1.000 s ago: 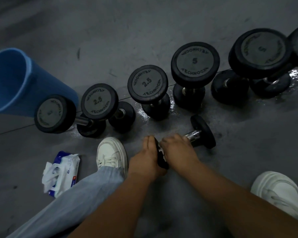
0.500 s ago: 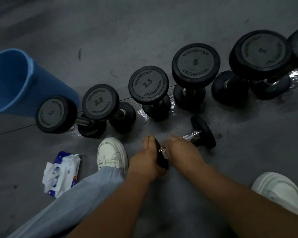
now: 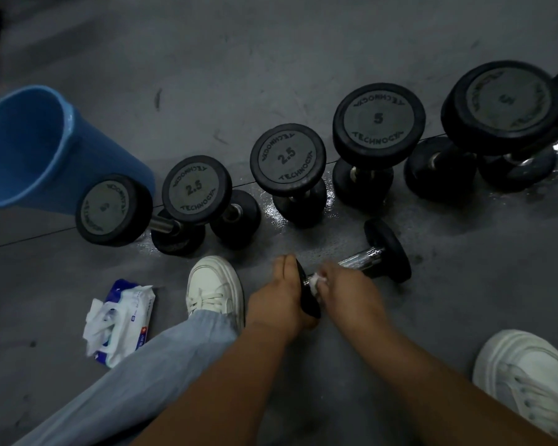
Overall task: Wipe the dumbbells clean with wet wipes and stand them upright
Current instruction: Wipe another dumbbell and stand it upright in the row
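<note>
Lying sideways on wet grey floor [image 3: 464,284], before row of upright black dumbbells [image 3: 287,159]: small black chrome-handled dumbbell [image 3: 388,251]. Gripping its near head, left hand [image 3: 281,297], fingers curled. Pressing white wet wipe [image 3: 318,280] round handle, right hand [image 3: 348,291], fingers curled.

Wide open across the upper frame on bare grey floor [image 3: 271,43]. Barred through the middle by a close row of black dumbbells [image 3: 287,159], centre left to upper right. Shut at far left by a blue bucket [image 3: 29,146]. Crowded lower left by wet-wipe pack [image 3: 126,317] and white shoe [image 3: 213,284]; second shoe [image 3: 522,365] lower right. Free right of the lying dumbbell [image 3: 388,249].
</note>
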Motion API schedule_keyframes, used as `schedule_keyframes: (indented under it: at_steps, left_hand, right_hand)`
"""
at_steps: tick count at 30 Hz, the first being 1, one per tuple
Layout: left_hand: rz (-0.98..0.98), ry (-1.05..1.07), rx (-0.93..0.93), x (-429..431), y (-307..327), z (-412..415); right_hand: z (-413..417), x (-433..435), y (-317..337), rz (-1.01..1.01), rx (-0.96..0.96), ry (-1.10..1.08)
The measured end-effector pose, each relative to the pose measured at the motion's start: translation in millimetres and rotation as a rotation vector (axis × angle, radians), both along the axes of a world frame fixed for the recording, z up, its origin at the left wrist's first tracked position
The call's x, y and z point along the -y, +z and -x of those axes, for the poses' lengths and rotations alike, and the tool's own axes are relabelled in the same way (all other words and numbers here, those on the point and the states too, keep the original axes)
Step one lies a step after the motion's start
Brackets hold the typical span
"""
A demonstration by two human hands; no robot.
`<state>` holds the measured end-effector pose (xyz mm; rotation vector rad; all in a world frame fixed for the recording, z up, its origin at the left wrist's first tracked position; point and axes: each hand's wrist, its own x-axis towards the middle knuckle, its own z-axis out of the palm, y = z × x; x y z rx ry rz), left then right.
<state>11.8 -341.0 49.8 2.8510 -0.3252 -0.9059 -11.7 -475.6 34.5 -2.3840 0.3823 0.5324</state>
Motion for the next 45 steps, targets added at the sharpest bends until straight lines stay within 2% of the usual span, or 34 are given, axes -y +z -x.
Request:
schedule_keyframes:
  at_steps: [2, 4, 6, 8, 10, 14, 18, 21, 22, 23, 26, 28, 30, 32, 37, 41, 45]
  left_hand:
    - [-0.002, -0.002, -0.006, 0.1, 1.4, 0.2]
    - [-0.008, -0.004, 0.000, 0.9, 1.6, 0.2]
    - [-0.013, -0.002, -0.005, 1.5, 1.1, 0.4]
    - [-0.005, -0.001, 0.000, 1.3, 0.4, 0.3]
    - [0.001, 0.005, -0.006, 0.3, -0.4, 0.1]
    - [0.036, 0.007, 0.009, -0.4, 0.2, 1.0]
    - [0.040, 0.002, -0.003, -1.2, -1.6, -0.9]
    - [0.015, 0.001, -0.002, -0.1, -0.9, -1.1]
    - [0.014, 0.000, -0.009, -0.3, -1.2, -1.0]
    - [0.014, -0.001, -0.010, -0.6, -0.9, -0.2]
    - [0.008, 0.004, -0.001, -1.2, -1.6, -1.1]
    - [0.017, 0.010, -0.002, -0.9, -0.9, -0.5]
    - [0.025, 0.002, -0.006, -0.7, 1.0, -1.5]
    - [0.017, -0.004, -0.032, -0.8, 2.0, -1.6]
    - [-0.017, 0.010, -0.044, 0.3, 1.3, -4.1]
    - [0.001, 0.008, -0.031, 0.2, 1.9, -4.0]
    - [0.013, 0.018, -0.031, -0.9, 1.5, -4.7]
  right_hand:
    - [0.4, -3.4, 0.1, -0.009, 0.041, -0.036]
    - [5.4, -7.1, 0.4, 0.008, -0.033, 0.038]
    - [11.9, -3.6, -0.3, -0.044, -0.079, -0.010]
    - [15.8, -3.1, -0.6, -0.135, 0.039, -0.160]
    - [16.4, -11.6, 0.4, -0.174, 0.120, -0.185]
    - [10.3, -15.8, 4.4, -0.106, 0.010, -0.133]
    - [2.3, -12.2, 4.7, -0.131, 0.086, -0.206]
    - [21.9, -8.0, -3.8, -0.090, -0.166, -0.105]
    - [28.6, -4.4, -7.3, -0.084, -0.198, -0.119]
    - [32.8, -2.4, -8.3, -0.093, -0.176, -0.161]
    - [21.9, -9.8, -0.3, -0.203, 0.062, -0.305]
    - [8.6, -17.5, 3.9, -0.136, 0.073, -0.208]
    - [-4.4, -18.4, 9.4, -0.018, -0.003, -0.087]
    - [-15.2, -10.7, 18.0, 0.023, -0.012, -0.078]
    - [-16.4, 16.3, 30.4, 0.082, 0.169, -0.343]
    - [9.9, 12.4, 18.6, 0.073, 0.096, -0.436]
    - [2.5, -2.7, 8.2, -0.020, 0.066, -0.544]
